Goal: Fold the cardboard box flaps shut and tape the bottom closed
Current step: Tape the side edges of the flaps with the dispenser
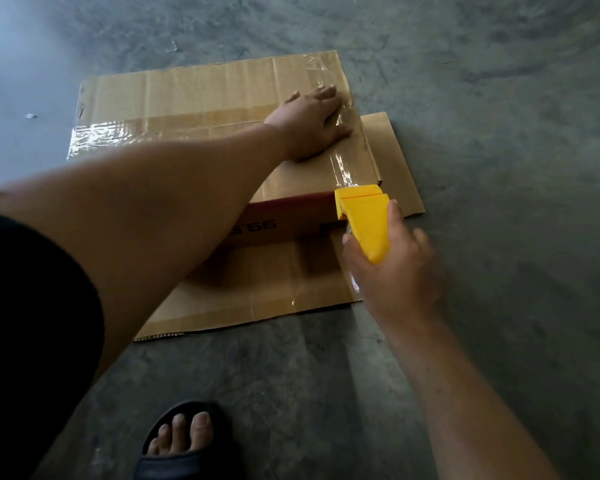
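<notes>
Already the cardboard box (291, 174) on the floor (499, 133) has shiny tape across. Left hand (309, 123) presses flat, fingers straight. Right hand (392, 271) grips the yellow tape dispenser (364, 223); this strip needs cutting.

Left forearm (174, 202) covers most of the box (291, 220) print; only "66" reads. Tape roll hidden behind yellow dispenser (364, 221) and right hand (392, 275). Sandal (184, 445) cut off by bottom edge.

box (222, 109) on floor (499, 133) | L hand (309, 123) on box top | dispenser (364, 220) at near-R edge, in R hand (395, 268)
</notes>
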Available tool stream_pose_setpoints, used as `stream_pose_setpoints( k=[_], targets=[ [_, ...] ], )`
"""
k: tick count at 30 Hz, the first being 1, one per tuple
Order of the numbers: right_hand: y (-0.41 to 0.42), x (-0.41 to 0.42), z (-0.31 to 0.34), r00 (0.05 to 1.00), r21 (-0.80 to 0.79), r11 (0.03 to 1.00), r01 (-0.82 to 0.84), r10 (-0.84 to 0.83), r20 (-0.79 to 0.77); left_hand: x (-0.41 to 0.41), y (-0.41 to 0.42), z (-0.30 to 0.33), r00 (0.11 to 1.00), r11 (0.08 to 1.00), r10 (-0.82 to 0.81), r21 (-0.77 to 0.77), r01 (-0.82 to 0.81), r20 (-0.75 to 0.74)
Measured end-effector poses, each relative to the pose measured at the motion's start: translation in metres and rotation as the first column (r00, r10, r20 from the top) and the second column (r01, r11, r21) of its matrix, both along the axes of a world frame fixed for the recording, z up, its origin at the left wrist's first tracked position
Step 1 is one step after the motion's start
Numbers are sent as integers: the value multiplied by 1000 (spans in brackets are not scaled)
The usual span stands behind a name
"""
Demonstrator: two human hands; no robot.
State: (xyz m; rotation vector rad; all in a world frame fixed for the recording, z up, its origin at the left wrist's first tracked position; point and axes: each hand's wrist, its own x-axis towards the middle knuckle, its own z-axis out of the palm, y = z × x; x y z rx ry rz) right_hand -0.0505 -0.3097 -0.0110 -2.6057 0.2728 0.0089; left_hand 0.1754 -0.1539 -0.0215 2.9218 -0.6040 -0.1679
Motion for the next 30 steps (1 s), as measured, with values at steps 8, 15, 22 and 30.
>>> stream_pose_setpoints(
  k=[8,15,22,30],
  targets=[
    [-2,-4,1,1000,12,1000,-8,8,-20,-49,-17,-18,998,995,-59,83,61,-18],
    [0,18,8,1000,23,1000,-14,14,7,-26,-16,-19,999,997,-33,69,35,-32],
    [-11,-2,2,999,7,1000,-29,29,30,-23,-14,-17,999,997,-37,74,39,-30],
    [-12,4,-18,1000,6,1000,-21,21,19,-27,-16,-14,998,995,-51,88,54,-38]
  ],
)
